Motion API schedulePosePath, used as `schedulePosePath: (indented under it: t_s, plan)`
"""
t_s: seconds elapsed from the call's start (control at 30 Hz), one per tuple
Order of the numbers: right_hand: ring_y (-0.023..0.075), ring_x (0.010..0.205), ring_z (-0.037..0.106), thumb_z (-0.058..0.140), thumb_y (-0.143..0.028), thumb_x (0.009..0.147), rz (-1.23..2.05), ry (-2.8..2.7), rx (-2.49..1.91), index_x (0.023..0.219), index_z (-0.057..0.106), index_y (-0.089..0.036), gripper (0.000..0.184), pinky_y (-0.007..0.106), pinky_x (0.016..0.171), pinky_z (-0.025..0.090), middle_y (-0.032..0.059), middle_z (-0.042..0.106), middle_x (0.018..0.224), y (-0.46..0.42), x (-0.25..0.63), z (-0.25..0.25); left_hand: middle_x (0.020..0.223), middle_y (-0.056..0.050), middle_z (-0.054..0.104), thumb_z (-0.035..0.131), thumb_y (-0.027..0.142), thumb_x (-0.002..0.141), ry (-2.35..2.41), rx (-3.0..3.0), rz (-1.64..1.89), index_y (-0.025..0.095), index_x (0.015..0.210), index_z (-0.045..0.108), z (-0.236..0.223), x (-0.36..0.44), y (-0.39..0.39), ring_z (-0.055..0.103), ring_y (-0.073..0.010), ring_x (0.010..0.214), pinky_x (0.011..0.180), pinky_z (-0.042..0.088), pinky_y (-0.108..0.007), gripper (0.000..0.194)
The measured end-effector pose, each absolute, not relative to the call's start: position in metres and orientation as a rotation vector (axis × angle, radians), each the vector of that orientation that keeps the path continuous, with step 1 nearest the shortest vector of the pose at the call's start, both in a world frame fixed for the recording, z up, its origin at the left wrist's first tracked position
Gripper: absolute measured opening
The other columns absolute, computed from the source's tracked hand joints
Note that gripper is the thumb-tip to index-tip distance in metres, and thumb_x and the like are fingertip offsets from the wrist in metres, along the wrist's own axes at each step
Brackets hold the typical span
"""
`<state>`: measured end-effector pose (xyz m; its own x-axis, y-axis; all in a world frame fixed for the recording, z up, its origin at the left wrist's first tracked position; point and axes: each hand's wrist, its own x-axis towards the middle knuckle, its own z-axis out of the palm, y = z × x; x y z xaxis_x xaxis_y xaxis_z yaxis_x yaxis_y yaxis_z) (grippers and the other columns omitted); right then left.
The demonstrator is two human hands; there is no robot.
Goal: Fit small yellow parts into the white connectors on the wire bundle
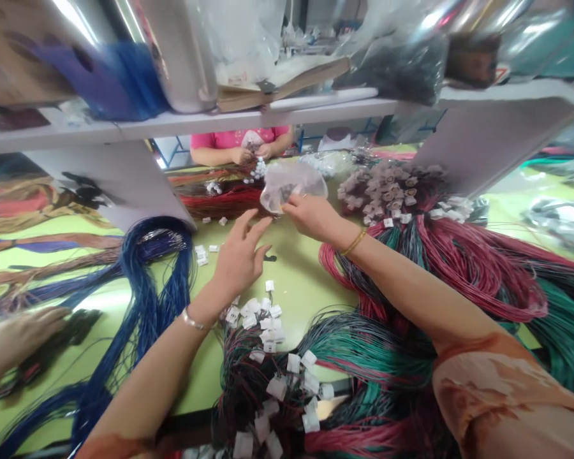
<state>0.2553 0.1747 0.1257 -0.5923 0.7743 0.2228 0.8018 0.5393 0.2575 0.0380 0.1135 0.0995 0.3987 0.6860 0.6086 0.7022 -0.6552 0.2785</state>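
Observation:
Over the middle of the green table (pixel 299 296), my right hand (pixel 313 218) pinches the near edge of a clear plastic bag (pixel 294 178). Small pieces seem to lie inside the bag, too unclear to name. My left hand (pixel 242 258) hovers just left of it, fingers apart, holding nothing. White connectors (pixel 258 312) on thin wires lie below my left wrist. A few loose white connectors (pixel 201 254) rest left of my left hand, close to a hank of blue wires (pixel 148 255). A small dark piece (pixel 270 258) lies beside my left thumb.
Red, black and green wire bundles (pixel 478 268) with white connectors (pixel 387 188) cover the right side. A shelf (pixel 249 120) with bags and boxes crosses above. Opposite sits a person in a pink shirt (pixel 224 139). Another person's hand (pixel 23 331) is at the left edge.

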Motion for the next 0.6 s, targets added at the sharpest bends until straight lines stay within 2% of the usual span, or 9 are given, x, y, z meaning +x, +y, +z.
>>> schedulePosePath:
  t_s: [0.07,0.13,0.23,0.3,0.37,0.43,0.6]
  plan:
    - [0.0219,0.087,0.059,0.039,-0.006,0.095,-0.525,-2.668,-1.208,0.119,0.064,-0.011,0.035,0.029,0.066,0.039,0.0162,0.066,0.109,0.172,0.251,0.127,0.158,-0.013,0.044,0.058,0.017,0.089,-1.277,-2.646,-1.075,0.027,0.141,0.054,0.100,0.049,0.135,0.060,-0.0288,0.123,0.099,0.054,-0.044,0.054]
    - [0.0207,0.088,0.057,0.038,-0.007,0.096,-0.500,-2.627,-1.087,0.118,0.064,-0.012,0.034,0.029,0.069,0.042,0.0149,0.066,0.109,0.174,0.252,0.126,0.155,-0.012,0.050,0.056,0.014,0.086,-1.325,-2.615,-0.996,0.028,0.142,0.055,0.100,0.055,0.151,0.063,-0.0296,0.117,0.092,0.054,-0.043,0.057]
    - [0.0210,0.096,0.058,0.039,-0.010,0.096,-0.435,-2.538,-1.000,0.114,0.065,-0.015,0.032,0.032,0.079,0.047,0.0132,0.065,0.115,0.178,0.262,0.123,0.121,-0.014,0.072,0.056,0.012,0.084,-1.437,-2.533,-0.826,0.024,0.122,0.067,0.096,0.053,0.166,0.068,-0.0312,0.101,0.086,0.051,-0.044,0.042]
    - [0.0228,0.107,0.058,0.041,-0.013,0.096,-0.427,-2.435,-0.959,0.113,0.066,-0.017,0.030,0.035,0.089,0.047,0.0129,0.064,0.122,0.176,0.269,0.120,0.098,-0.012,0.074,0.057,0.013,0.083,-1.546,-2.480,-0.779,0.023,0.098,0.072,0.093,0.046,0.173,0.068,-0.0300,0.091,0.081,0.049,-0.041,0.023]
    - [0.0242,0.112,0.058,0.042,-0.017,0.097,-0.414,-2.317,-1.000,0.111,0.067,-0.018,0.029,0.036,0.094,0.046,0.0134,0.064,0.122,0.168,0.272,0.113,0.088,-0.009,0.072,0.057,0.016,0.085,-1.678,-2.374,-0.893,0.022,0.085,0.068,0.090,0.039,0.180,0.068,-0.0273,0.083,0.074,0.047,-0.037,0.013]
    - [0.0248,0.108,0.060,0.041,-0.020,0.098,-0.325,-2.246,-1.197,0.111,0.068,-0.017,0.030,0.035,0.092,0.046,0.0145,0.066,0.117,0.161,0.270,0.099,0.085,-0.007,0.070,0.055,0.018,0.087,-1.755,-2.222,-1.149,0.022,0.083,0.065,0.092,0.031,0.188,0.066,-0.0248,0.078,0.072,0.045,-0.035,0.011]
    - [0.0283,0.103,0.066,0.049,-0.024,0.096,0.200,-2.287,-1.980,0.121,0.064,-0.012,0.031,0.033,0.085,0.048,0.0183,0.070,0.115,0.174,0.262,0.046,0.077,-0.002,0.065,0.053,0.017,0.091,-1.669,-2.019,-1.699,0.023,0.083,0.058,0.118,0.015,0.196,0.064,-0.0209,0.077,0.077,0.046,-0.034,0.011]
